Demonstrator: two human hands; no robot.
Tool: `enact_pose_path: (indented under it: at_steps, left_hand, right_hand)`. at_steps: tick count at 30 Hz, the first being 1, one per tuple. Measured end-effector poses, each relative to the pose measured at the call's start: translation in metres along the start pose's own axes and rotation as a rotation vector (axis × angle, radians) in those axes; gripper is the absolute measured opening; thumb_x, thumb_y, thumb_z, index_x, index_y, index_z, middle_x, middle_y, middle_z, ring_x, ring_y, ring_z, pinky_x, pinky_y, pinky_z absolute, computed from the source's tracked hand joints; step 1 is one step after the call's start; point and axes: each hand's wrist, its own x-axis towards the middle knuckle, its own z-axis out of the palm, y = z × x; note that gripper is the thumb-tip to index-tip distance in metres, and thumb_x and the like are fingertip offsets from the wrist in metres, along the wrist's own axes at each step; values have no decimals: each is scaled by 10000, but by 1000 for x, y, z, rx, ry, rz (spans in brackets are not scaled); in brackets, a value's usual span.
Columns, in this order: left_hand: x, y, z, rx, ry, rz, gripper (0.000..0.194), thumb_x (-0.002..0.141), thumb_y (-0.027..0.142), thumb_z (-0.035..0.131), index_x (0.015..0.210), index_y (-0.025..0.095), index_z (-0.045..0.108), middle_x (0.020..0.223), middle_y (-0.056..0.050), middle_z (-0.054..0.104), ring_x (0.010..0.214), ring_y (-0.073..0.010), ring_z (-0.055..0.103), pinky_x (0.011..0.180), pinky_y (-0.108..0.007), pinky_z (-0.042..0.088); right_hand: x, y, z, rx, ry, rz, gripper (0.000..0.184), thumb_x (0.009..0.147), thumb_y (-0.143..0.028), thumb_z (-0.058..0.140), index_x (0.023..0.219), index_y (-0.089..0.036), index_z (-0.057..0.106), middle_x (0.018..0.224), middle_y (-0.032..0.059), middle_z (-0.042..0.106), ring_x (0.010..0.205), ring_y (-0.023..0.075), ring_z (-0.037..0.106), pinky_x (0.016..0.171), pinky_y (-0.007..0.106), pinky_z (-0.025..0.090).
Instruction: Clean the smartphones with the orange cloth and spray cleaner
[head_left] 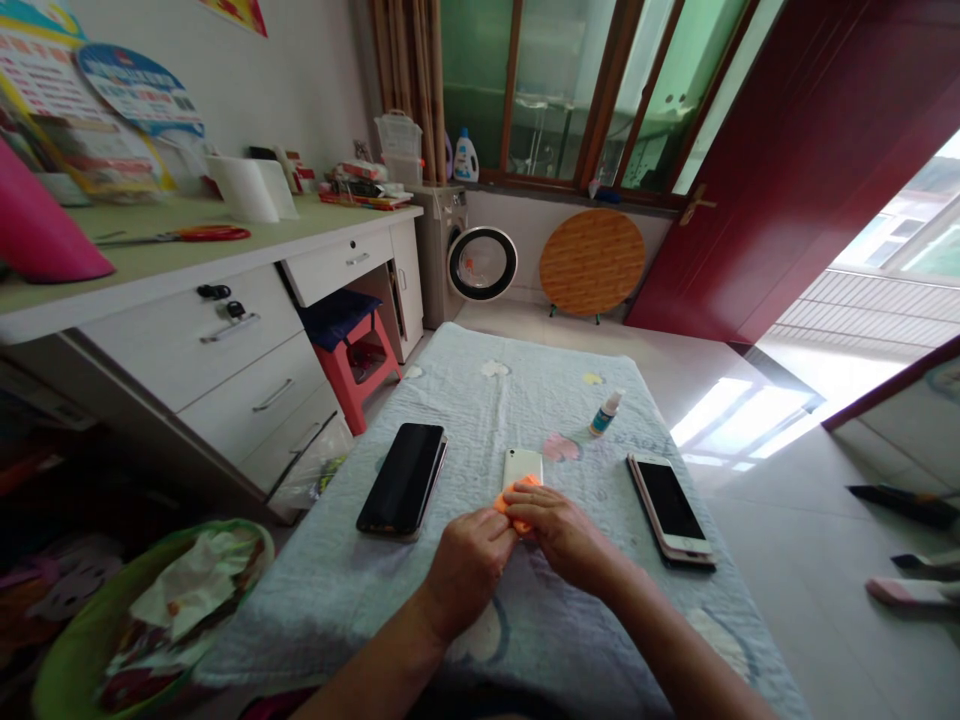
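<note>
A white smartphone (pixel 523 464) lies back up on the cloth-covered table, its camera end pointing away from me. Its lower part is hidden by my hands. My right hand (pixel 562 530) presses a bunched orange cloth (pixel 517 503) onto the phone's back, fingers closed over it. At the phone's lower left, my left hand (pixel 472 555) is curled closed against the phone and the cloth; its fingertips are hidden. A large black-screened smartphone (pixel 405 480) rests to the left. On the right lie stacked smartphones, a white-framed one (pixel 675 505) on top. A small spray bottle (pixel 606 413) stands upright beyond my right hand.
The table wears a pale blue quilted cover (pixel 465 400). Left of it are a green bin (pixel 255 565), a red stool (pixel 356 365) and a white desk (pixel 337 245). Behind stand a washing machine with its door (pixel 484 263) open and a round folded tabletop (pixel 592 260).
</note>
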Motion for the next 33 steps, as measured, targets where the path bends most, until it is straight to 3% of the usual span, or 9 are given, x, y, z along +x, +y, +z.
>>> enact_pose_path:
  at_steps: [3, 6, 12, 15, 19, 22, 27, 33]
  left_hand:
    - [1, 0, -2, 41, -29, 2, 176, 935, 142, 484, 834, 194, 619, 825, -34, 652, 794, -206, 618, 682, -337, 511]
    - [1, 0, -3, 65, -53, -3, 180, 912, 117, 506, 775, 191, 596, 798, -28, 640, 754, -204, 603, 644, -327, 490]
    - [-1, -1, 0, 45, -33, -17, 170, 911, 135, 539, 762, 191, 597, 779, -22, 634, 761, -192, 602, 649, -304, 475]
    - [-1, -1, 2, 29, -20, -31, 161, 903, 140, 561, 755, 195, 592, 778, -15, 627, 762, -189, 597, 646, -299, 471]
    - [0, 1, 2, 14, 2, -76, 155, 912, 160, 547, 764, 197, 572, 780, -18, 613, 766, -200, 587, 672, -323, 475]
    - [1, 2, 1, -11, 82, -132, 60, 921, 244, 551, 894, 192, 566, 888, -47, 620, 846, -232, 584, 759, -379, 488]
    - [2, -6, 2, -92, 184, -186, 234, 897, 260, 567, 1109, 193, 495, 1053, -78, 601, 1005, -260, 568, 898, -443, 468]
    - [-1, -15, 5, -178, 109, -167, 570, 728, 136, 563, 1274, 179, 403, 1180, -111, 575, 1123, -280, 531, 997, -484, 420]
  right_hand:
    - [17, 6, 0, -43, -51, -48, 190, 947, -168, 496, 939, -202, 682, 975, 43, 714, 1018, 182, 631, 988, 341, 443]
    - [33, 18, 2, -101, -44, -85, 204, 953, -162, 485, 901, -192, 679, 909, 35, 709, 973, 172, 632, 957, 324, 450]
    - [51, 52, 8, -150, 94, -12, 269, 900, -70, 499, 1032, -187, 702, 1101, 72, 709, 1075, 193, 634, 1021, 355, 433]
    - [51, 58, 9, -158, 140, 3, 288, 895, -63, 501, 1054, -191, 703, 1148, 90, 697, 1078, 211, 641, 1012, 373, 450]
    - [41, 46, 11, -152, 145, -65, 274, 910, -84, 511, 1088, -202, 683, 1154, 94, 689, 1108, 226, 620, 1013, 404, 446]
    - [27, 29, 13, -130, 103, -59, 236, 920, -140, 545, 1112, -206, 667, 1141, 94, 688, 1130, 234, 601, 996, 390, 455]
    - [4, 2, 10, -41, 33, -56, 197, 930, -169, 547, 1064, -227, 678, 1046, 63, 708, 1098, 222, 610, 977, 366, 466]
    - [-14, -9, 7, 32, 20, -36, 364, 925, -122, 529, 1252, -260, 610, 1189, 51, 680, 1232, 216, 541, 1078, 394, 398]
